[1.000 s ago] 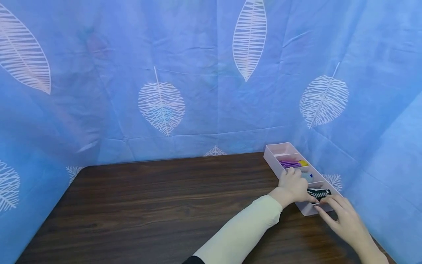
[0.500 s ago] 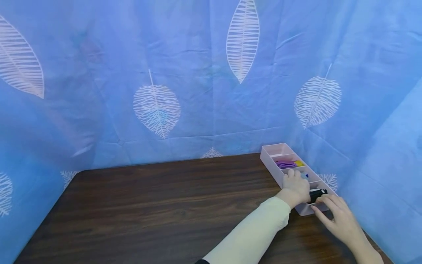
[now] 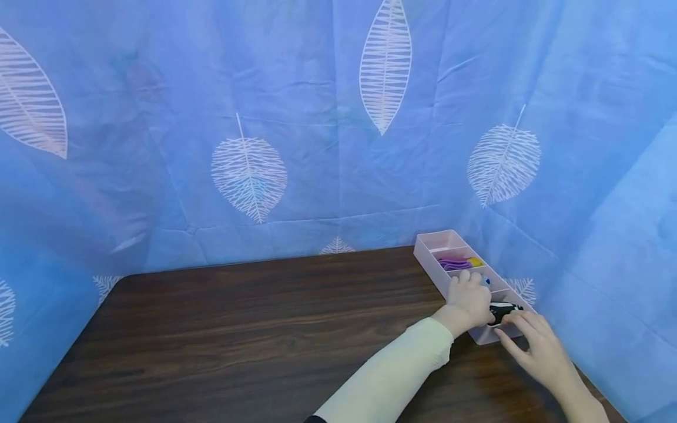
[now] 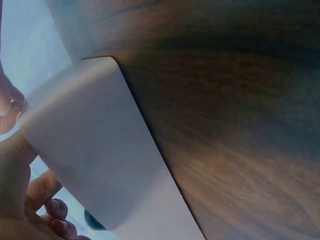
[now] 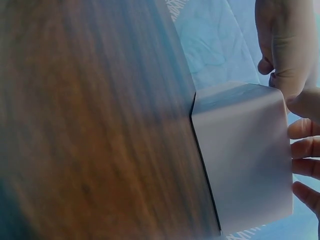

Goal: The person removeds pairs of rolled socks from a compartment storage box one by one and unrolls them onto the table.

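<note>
A pink divided tray (image 3: pixel 429 257) stands at the table's far right, by the curtain. In its nearest compartment lies a rolled black-and-white striped cloth (image 3: pixel 502 308). My left hand (image 3: pixel 471 299), in a cream sleeve, lies over the tray's left wall with its fingers curled inside on the cloth. My right hand (image 3: pixel 520 332) touches the tray's near end, fingertips straight on the cloth. In the left wrist view the tray's wall (image 4: pixel 100 150) fills the left and curled fingers (image 4: pixel 55 212) sit by a dark patch. The right wrist view has the tray's end (image 5: pixel 245 150) with fingers (image 5: pixel 302 147) at its edge.
Purple pieces (image 3: pixel 455 264) and a yellow one (image 3: pixel 475 261) fill a farther compartment, and a blue thing (image 3: pixel 485 281) shows beside my left hand. The dark wooden table (image 3: pixel 264 329) stretches left. A blue leaf-print curtain (image 3: pixel 317 117) closes in the back and both sides.
The striped cloth has gone from lying spread above the tray's rim to sitting lower in the near compartment. Both hands have closed in on it. The view has drifted slightly.
</note>
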Tool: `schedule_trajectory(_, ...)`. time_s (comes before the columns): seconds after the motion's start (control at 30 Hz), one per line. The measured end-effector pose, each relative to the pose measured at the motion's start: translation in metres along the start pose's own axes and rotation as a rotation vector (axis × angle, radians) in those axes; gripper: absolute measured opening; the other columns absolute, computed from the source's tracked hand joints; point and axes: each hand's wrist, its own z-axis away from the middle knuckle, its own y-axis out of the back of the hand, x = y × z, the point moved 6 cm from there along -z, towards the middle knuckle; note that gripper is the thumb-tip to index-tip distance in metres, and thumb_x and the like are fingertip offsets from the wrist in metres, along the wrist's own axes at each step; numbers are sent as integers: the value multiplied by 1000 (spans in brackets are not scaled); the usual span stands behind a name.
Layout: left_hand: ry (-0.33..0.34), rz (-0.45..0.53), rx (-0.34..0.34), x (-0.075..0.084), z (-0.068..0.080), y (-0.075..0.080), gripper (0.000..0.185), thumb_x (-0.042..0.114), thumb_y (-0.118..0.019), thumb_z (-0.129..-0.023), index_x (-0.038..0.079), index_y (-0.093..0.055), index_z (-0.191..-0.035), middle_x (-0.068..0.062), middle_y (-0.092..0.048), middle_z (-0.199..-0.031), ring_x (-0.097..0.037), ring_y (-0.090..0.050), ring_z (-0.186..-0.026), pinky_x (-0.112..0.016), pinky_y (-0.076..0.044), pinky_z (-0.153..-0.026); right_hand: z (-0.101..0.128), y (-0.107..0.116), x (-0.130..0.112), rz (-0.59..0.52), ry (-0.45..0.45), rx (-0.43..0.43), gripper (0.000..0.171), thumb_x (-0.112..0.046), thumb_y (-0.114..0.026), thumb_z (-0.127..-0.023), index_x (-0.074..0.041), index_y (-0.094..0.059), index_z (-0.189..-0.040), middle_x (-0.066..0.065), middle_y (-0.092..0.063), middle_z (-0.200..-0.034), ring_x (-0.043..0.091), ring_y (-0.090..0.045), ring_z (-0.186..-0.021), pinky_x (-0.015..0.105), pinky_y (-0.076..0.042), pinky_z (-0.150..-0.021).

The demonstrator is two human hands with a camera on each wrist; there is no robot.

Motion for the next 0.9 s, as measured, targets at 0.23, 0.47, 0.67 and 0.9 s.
schedule_trajectory(0.23,-21,7,61,-8,5,13,37,70,-64,-79,42,-68,-103,19,-49,-118,-6,-36,-103,-22,-36,-90,2,-2,1,32,-44,-14,26,-3,-81,-69,-6,-66,-90,7,-63,-93,19,-48,-93,7,-20,-98)
schedule_trajectory(0.47,-46,33,144,-16,10,31,34,69,-63,-80,40,-71,-97,16,-51,-112,-6,-37,-100,-22,-36,-82,2,-1,1,18,-34,4,26,-1,-80,-68,-4,-66,-90,9,-63,-94,24,-48,-94,4,-16,-102)
schedule_trajectory(0.67,-49,39,224,-28,16,48,36,67,-64,-81,40,-72,-102,15,-51,-108,-6,-37,-94,-21,-35,-79,2,-4,3,15,-13,6,24,-3,-79,-69,-3,-66,-90,9,-63,-94,21,-49,-93,8,-21,-98)
schedule_trajectory(0.9,-75,80,302,-39,30,63,28,61,-64,-83,42,-74,-101,14,-51,-103,-5,-39,-93,-20,-34,-74,4,-2,4,21,-26,6,24,-3,-79,-69,-3,-66,-90,10,-63,-94,23,-49,-94,8,-20,-98)
